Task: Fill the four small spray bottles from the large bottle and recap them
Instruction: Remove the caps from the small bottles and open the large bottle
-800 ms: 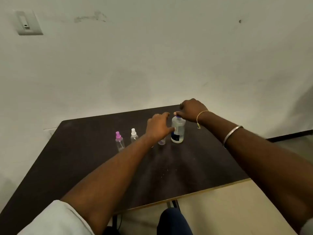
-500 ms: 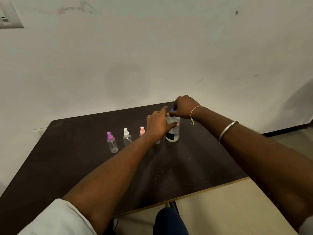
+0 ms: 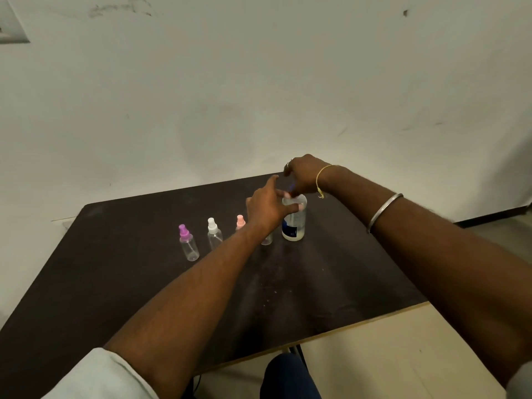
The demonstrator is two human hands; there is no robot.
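The large clear bottle (image 3: 294, 226) with a dark label stands on the dark table (image 3: 121, 254). My left hand (image 3: 266, 208) holds its shoulder, thumb across the front and index finger raised. Just above the neck my right hand (image 3: 303, 174) pinches the blue cap (image 3: 291, 186), which is blurred. To the left stand small spray bottles in a row: purple-capped (image 3: 188, 244), white-capped (image 3: 214, 233) and pink-capped (image 3: 240, 221). The base of a fourth (image 3: 267, 241) shows under my left wrist; its top is hidden.
The table's far edge meets a pale wall (image 3: 259, 96) close behind the bottles. Its light front edge (image 3: 359, 321) runs diagonally near my knee (image 3: 288, 375). Bare tabletop lies between the bottles and that front edge.
My right hand has risen slightly above the large bottle's neck with the blue cap. My left index finger has lifted off the bottle. The small bottles have not moved.
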